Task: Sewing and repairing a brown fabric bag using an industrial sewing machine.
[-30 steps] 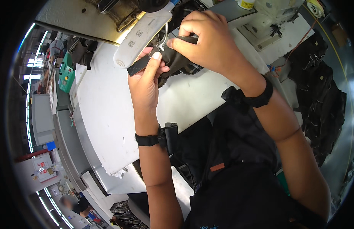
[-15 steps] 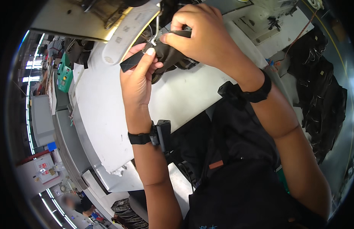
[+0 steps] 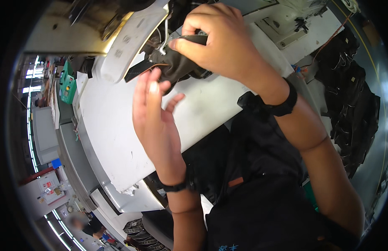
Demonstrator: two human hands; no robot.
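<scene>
A dark brown fabric piece (image 3: 177, 62) lies bunched under the needle area of a white sewing machine (image 3: 126, 39). My right hand (image 3: 223, 44) pinches a dark zipper strip (image 3: 196, 39) on the fabric's far edge between thumb and fingers. My left hand (image 3: 158, 125) is off the fabric, just nearer to me, holding nothing. Its fingers are apart and slightly blurred. Beyond its fingertips a black flap with a brown edge (image 3: 144, 68) sticks out to the left from the fabric. The right fingertips stay close to the metal presser foot (image 3: 163, 49).
The white sewing table (image 3: 114, 129) spreads below the machine. Dark garments (image 3: 348, 92) are piled at the right, beside a pale machine plate (image 3: 286, 35). At the far left are a green box (image 3: 67, 83) and, lower down, another person (image 3: 91, 226).
My left hand has let go of the black flap and drawn back toward me, its fingers spreading. My right hand keeps its pinch, having shifted slightly left.
</scene>
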